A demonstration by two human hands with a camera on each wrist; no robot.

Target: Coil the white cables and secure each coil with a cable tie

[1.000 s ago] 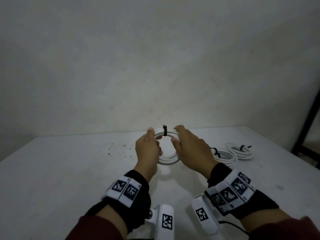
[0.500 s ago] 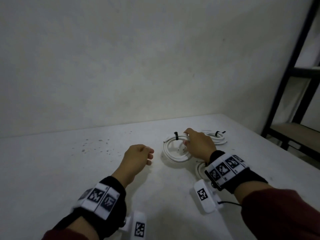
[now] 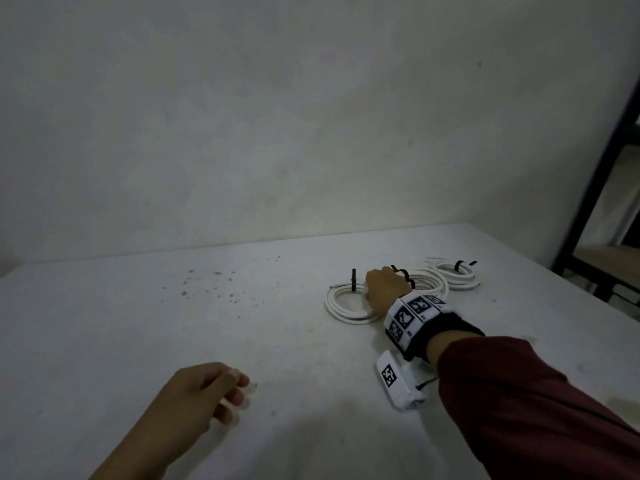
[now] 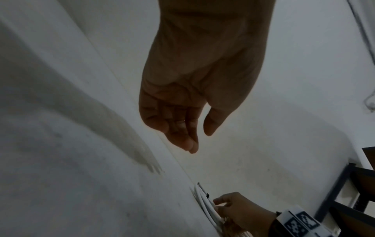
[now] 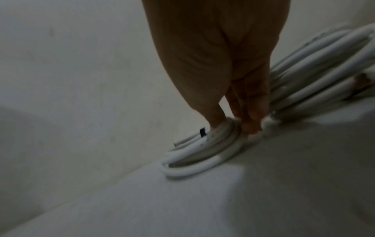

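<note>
A white cable coil [image 3: 341, 308] bound by a black cable tie [image 3: 353, 280] lies flat on the white table [image 3: 173, 341], right of centre. My right hand [image 3: 367, 293] pinches its right side. In the right wrist view the thumb sits outside the coil [image 5: 192, 160] and the fingers [image 5: 250, 123] inside it, near the tie [image 5: 202, 132]. My left hand [image 3: 239, 388] hovers over the near left of the table, fingers loosely curled. In the left wrist view this hand [image 4: 192, 133] holds nothing.
Two more tied white coils lie just right of my right hand, one [image 3: 431, 284] touching the wrist area and one [image 3: 457, 276] farther back. A black metal rack [image 3: 595, 188] stands past the table's right edge. Dark specks [image 3: 207, 285] mark the far left of the table.
My left hand let go of the coil and pulled back toward me. My right hand carried the coil to the right and set it down on the table beside the other coils.
</note>
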